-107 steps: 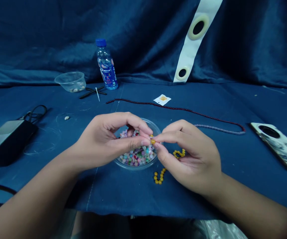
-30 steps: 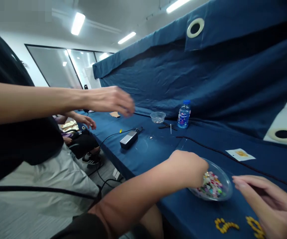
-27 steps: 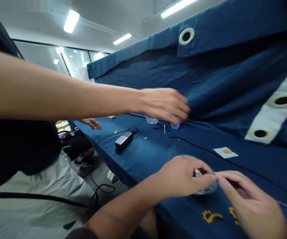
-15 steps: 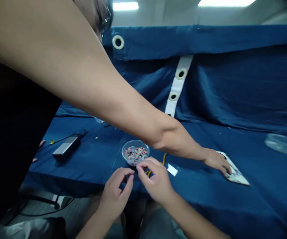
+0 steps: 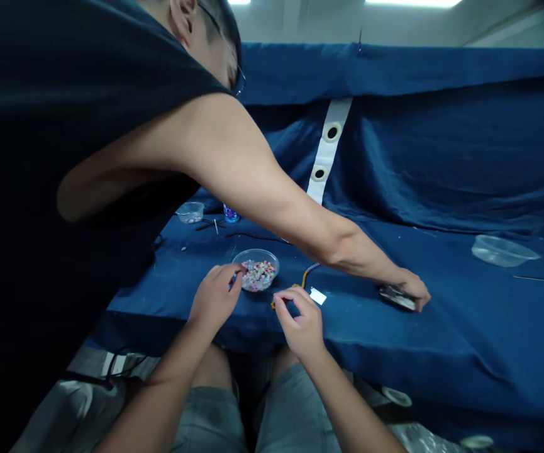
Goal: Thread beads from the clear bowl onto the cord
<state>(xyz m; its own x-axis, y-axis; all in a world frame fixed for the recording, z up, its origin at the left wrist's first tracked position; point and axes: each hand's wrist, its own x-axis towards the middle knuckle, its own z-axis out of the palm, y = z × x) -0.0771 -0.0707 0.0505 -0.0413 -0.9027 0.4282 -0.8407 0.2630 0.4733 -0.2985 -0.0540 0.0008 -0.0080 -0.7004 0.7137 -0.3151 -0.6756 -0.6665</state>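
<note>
Both hands [image 5: 215, 299] [image 5: 300, 324] curl their fingers [image 5: 281, 299], any hold unclear, at a bead bowl [image 5: 255, 253] on the blue tablecloth [image 5: 441, 352].

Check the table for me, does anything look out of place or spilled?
One thing stands out: a co-worker's arm stretches across in front of the person, with the co-worker's hand on a phone lying on the blue cloth. The bowl of beads sits level, with no visible spill.
</note>
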